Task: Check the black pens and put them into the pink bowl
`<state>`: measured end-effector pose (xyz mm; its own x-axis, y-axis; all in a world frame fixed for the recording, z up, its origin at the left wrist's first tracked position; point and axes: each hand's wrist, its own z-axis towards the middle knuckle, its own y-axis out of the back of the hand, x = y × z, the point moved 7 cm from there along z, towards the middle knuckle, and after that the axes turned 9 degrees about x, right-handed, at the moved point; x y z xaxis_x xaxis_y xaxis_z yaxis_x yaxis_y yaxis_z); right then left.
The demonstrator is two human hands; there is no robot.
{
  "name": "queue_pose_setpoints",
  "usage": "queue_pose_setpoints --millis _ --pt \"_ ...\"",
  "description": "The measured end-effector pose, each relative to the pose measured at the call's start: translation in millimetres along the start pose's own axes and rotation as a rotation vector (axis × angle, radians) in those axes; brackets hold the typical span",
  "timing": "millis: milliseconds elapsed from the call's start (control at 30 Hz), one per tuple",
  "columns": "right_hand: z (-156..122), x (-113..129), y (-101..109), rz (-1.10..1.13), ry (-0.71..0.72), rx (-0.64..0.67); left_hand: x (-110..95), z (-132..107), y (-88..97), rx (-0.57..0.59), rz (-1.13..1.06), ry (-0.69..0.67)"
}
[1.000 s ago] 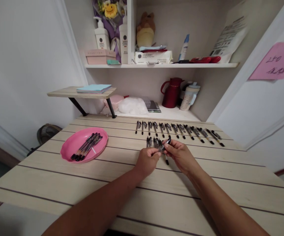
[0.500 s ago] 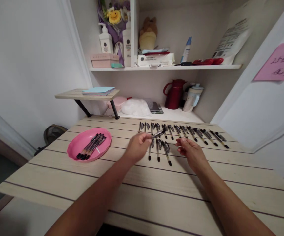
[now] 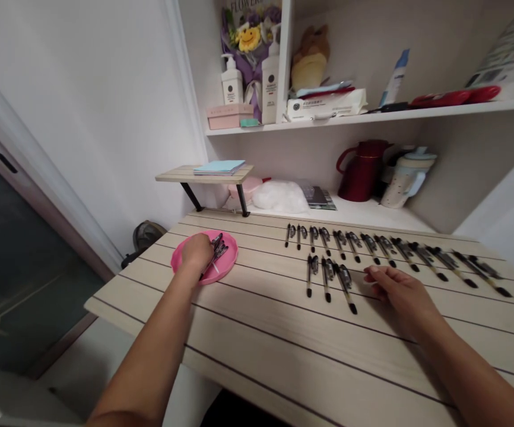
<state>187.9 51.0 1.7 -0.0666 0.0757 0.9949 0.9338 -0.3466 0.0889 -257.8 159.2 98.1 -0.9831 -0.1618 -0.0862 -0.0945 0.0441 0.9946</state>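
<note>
My left hand [image 3: 197,255] is over the pink dish [image 3: 231,270] with its fingers curled down and mostly hidden. A dark pen [image 3: 216,240] shows at its fingertips, by a small pile of black pens [image 3: 219,254] in the dish. My right hand [image 3: 402,290] hovers low at the right, thumb and fingers a little apart and nothing visible between them. Left of it lies a short front row of pens [image 3: 328,284]. Behind runs a longer row of pens [image 3: 357,249]. Beside each pen lies a shorter dark piece that looks like a cap.
A small raised stand [image 3: 172,175] with blue paper [image 3: 219,167] rises behind the dish. At the back are a white plastic bag [image 3: 281,197], a red jug [image 3: 364,172] and a pale tumbler [image 3: 406,178]. A shelf [image 3: 386,115] with bottles hangs above.
My left hand has moved left from the pen rows, where it held a pen, to the dish. My right hand stays near the front row. The view has turned left.
</note>
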Motion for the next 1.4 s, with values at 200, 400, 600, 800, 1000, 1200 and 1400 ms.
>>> queue_pose_setpoints --millis 200,400,600,800,1000,1200,1400 --pt "5 -3 3 -0.061 0.027 -0.038 -1 7 -11.0 0.045 -0.022 -0.020" --pt "4 7 0 -0.370 0.079 -0.005 -56 -19 7.5 -0.063 -0.113 -0.274" --pt "-21 29 -35 -1.070 0.027 0.184 -169 -89 -38.0 0.189 -0.420 -0.777" --pt "-28 39 -48 -1.211 0.040 0.147 -224 -118 -102.9 0.671 -0.970 -0.615" --pt "-37 53 -59 -0.867 0.224 0.204 -238 -118 -97.3 0.731 -1.461 -0.404" --pt "-31 49 -51 -0.538 0.244 0.299 -226 -113 -96.8 0.689 -1.654 -0.314" --pt "-13 32 -17 -0.838 0.099 -0.004 -223 -119 -111.1 0.776 -1.633 -0.295"
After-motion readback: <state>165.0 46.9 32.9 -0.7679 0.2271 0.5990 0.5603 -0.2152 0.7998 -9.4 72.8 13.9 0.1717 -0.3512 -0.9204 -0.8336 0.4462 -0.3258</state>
